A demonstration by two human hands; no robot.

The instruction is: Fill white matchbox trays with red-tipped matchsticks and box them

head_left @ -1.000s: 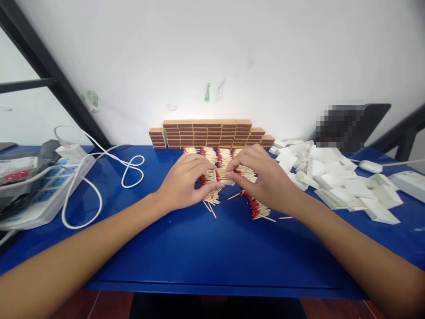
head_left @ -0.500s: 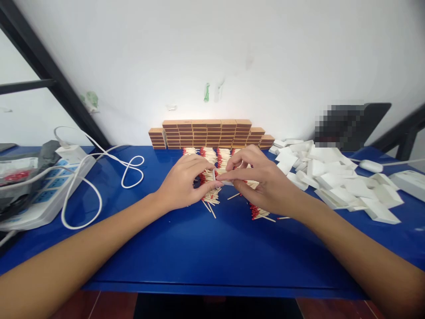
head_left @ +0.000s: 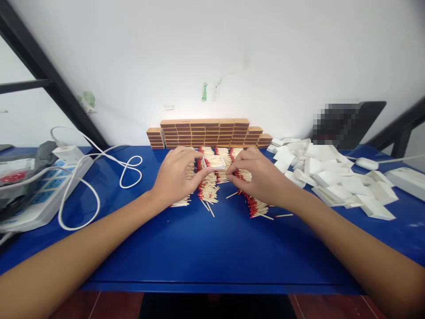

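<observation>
Between its thumb and fingers, my left hand (head_left: 177, 177) grips the left end of a small white tray (head_left: 219, 167) with matchsticks lying in it. Just right of the tray is my right hand (head_left: 257, 179), its thumb and fingertips pinched together; whether a match is between them is too small to tell. Rows of red-tipped matches (head_left: 208, 190) lie on the blue table under and around both hands. Some matches (head_left: 260, 208) spread out below my right hand, and a single match (head_left: 283, 215) lies apart to the right.
Stacked matchboxes (head_left: 204, 133) stand against the wall behind the matches. White trays (head_left: 341, 177) are heaped at the right, near a dark tablet-like object (head_left: 361, 124). At the left are a power strip (head_left: 49, 190) and a looped white cable (head_left: 96, 195) on the blue table (head_left: 212, 248).
My right hand has come off the tray and sits a little to its right. The tray, in my left hand, has moved up slightly and its matches now show.
</observation>
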